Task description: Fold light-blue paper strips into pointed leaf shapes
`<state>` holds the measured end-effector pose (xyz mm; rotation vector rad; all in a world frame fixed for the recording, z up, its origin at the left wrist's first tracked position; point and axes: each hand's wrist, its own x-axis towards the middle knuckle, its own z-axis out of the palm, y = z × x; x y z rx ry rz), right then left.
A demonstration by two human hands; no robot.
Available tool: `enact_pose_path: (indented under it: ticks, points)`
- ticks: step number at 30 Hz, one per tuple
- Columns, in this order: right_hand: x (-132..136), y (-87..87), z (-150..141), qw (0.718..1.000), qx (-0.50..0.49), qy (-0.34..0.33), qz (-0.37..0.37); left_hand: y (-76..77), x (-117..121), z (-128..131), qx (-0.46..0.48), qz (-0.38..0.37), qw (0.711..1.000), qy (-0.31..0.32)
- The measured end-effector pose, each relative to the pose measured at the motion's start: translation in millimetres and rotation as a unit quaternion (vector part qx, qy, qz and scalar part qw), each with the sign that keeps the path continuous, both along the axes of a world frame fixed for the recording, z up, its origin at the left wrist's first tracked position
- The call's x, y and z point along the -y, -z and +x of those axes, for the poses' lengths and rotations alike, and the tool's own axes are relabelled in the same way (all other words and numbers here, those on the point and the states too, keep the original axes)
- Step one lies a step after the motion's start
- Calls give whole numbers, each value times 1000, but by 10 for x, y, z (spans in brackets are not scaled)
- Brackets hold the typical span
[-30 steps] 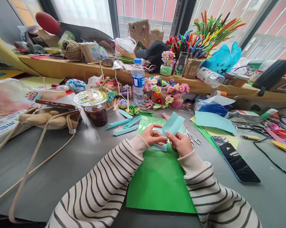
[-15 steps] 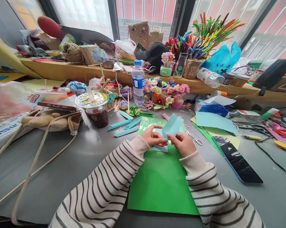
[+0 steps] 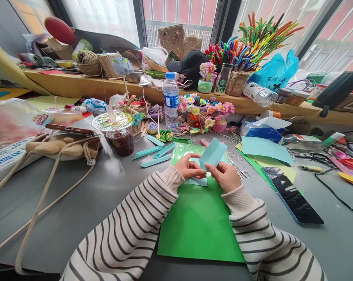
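A piece of light blue paper (image 3: 214, 153) with a crease down it is held up between both hands, tilted. My left hand (image 3: 190, 166) is closed, its fingertips at the paper's lower left edge. My right hand (image 3: 225, 175) pinches the lower right edge between thumb and fingers. Beneath the hands lies a green sheet (image 3: 204, 226), with another light blue paper piece (image 3: 198, 182) on it, partly covered by the hands. Several folded light blue strips (image 3: 155, 160) rest on the grey table to the left.
Scissors (image 3: 244, 173) lie just right of my right hand. Farther right are a phone (image 3: 293, 195) and a light blue sheet (image 3: 267, 150) on coloured paper. A lidded drink cup (image 3: 118, 136) and a bag (image 3: 63, 150) stand left. A water bottle (image 3: 171, 101) stands behind.
Almost nothing differs. Both hands keep hold of the light blue paper in about the same place; the view has shifted very slightly.
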<state>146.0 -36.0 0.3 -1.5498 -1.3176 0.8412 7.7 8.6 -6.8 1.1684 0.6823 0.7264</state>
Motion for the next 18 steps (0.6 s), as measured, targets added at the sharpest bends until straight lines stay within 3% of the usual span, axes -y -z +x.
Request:
enact_pose_path:
  ticks: [7,18]
  points:
    - [-5,-4,9,996,-70,-60,-19,2,-12,-35,11,-26,999,-30]
    - [-15,-7,8,990,-124,-63,-24,1,-14,-16,7,15,1000,-27]
